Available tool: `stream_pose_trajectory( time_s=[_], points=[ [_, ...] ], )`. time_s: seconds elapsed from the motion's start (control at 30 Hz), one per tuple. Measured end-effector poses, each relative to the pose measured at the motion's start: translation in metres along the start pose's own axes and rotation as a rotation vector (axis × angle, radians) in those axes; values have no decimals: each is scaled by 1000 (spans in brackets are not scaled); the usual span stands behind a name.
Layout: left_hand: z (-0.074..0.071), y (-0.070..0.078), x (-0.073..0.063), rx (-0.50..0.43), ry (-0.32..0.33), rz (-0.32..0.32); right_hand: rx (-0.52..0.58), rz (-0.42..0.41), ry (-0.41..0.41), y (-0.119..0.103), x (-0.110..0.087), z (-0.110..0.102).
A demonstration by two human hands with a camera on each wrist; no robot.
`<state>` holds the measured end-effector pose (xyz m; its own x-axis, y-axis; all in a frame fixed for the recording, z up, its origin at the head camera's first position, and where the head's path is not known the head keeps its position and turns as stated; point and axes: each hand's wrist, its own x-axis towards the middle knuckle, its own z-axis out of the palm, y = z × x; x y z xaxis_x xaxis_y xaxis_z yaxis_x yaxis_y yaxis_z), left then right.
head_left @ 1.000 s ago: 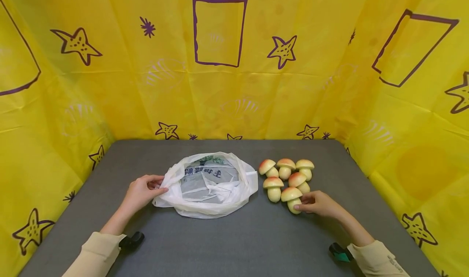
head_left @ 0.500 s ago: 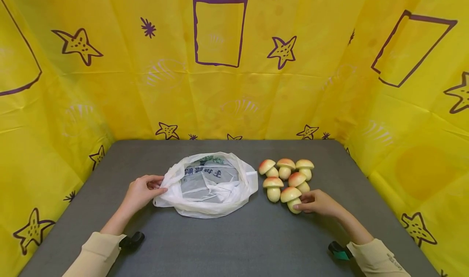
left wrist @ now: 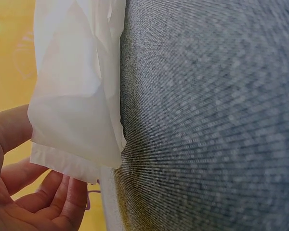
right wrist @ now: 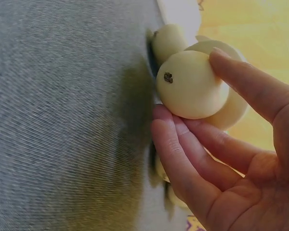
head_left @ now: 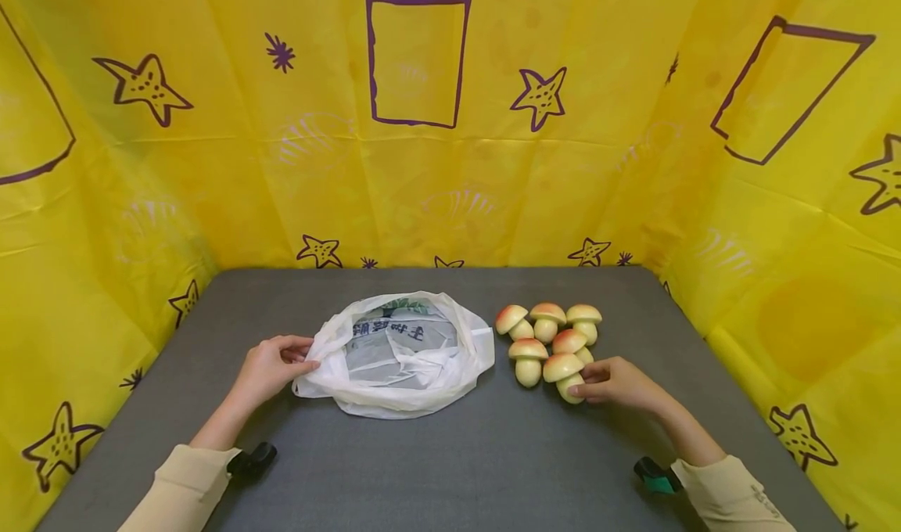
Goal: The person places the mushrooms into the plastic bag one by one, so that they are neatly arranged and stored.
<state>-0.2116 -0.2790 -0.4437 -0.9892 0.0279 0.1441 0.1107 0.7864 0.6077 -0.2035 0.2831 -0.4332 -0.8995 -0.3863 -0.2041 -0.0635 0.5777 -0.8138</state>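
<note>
A white plastic bag [head_left: 401, 399] lies with its mouth spread, dark lettering showing inside. At its left rim, my left hand [head_left: 271, 368] pinches the edge between thumb and fingers; the left wrist view shows the bag's folded white film [left wrist: 67, 110] between them. My right hand [head_left: 619, 383] grips a toy mushroom [head_left: 564, 368] with a cream stem and red-tinged cap, thumb on one side and fingers on the other. In the right wrist view the round end of its stem [right wrist: 190, 84] faces the camera, close over the tabletop.
Several similar mushrooms stand clustered right of the bag, among them a front-left one [head_left: 528, 360] and a back-right one [head_left: 584, 321]. The grey tabletop [head_left: 450, 469] is enclosed by yellow patterned cloth [head_left: 422, 172] at back and sides.
The right hand has shifted the gripped mushroom slightly up and right, so it covers more of the one behind. The left hand and bag stay in place.
</note>
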Motion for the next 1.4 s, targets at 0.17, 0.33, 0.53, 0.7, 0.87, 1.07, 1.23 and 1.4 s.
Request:
stream_pose_trajectory(
  time_s=[0.17, 0.33, 0.53, 0.7, 0.87, 1.07, 1.23, 1.4],
  points=[
    [0, -1, -1, -6, 0, -13, 6, 22, 15, -3, -2, -6],
    [-1, -1, -1, -5, 2, -15, -10, 30, 29, -10, -3, -12],
    [0, 0, -1, -3, 3, -16, -40, 36, 61, -22, -4, -17],
    [0, 1, -2, -9, 8, -12, -66, 67, 85, -29, -3, -16],
    [-1, 1, -3, -10, 13, -9, -47, 92, 108, -36, 1, -12],
    [-2, 3, -3, -18, 10, -11, 34, 138, 133, -44, 8, -10],
    [-2, 3, -2, -19, 12, -10, 59, 140, 138, -50, 14, -9],
    [-2, 3, -1, -18, 11, -16, 60, 134, 141, -58, 19, -8]
  ],
)
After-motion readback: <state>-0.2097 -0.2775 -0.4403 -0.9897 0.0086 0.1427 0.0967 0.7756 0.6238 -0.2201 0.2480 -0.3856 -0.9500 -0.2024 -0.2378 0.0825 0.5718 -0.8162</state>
